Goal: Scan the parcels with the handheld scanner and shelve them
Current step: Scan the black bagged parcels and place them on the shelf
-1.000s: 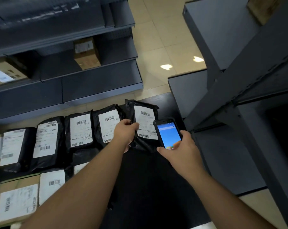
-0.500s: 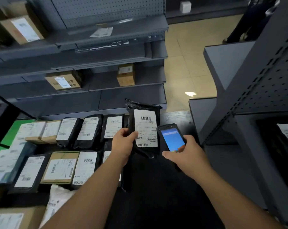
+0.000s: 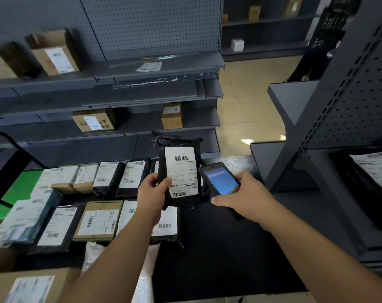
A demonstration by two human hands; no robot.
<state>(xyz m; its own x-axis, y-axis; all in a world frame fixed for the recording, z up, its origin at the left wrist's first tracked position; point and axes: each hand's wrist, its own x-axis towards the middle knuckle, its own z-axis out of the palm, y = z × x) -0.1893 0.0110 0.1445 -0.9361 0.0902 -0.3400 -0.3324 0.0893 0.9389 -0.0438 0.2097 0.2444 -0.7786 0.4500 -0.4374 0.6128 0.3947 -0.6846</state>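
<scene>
Barcodes show on the held parcel's white label [image 3: 181, 171], but its print is illegible.

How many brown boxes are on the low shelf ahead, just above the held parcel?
2. The wide box sits left of centre on the shelf; the upright box stands near its right end. The far-left stretch is dark, so more may be hidden.

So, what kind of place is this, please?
Probably a parcel pickup or sorting depot: labelled parcels cover the table, boxes sit on metal shelving, and one hand holds a scanner.
</scene>
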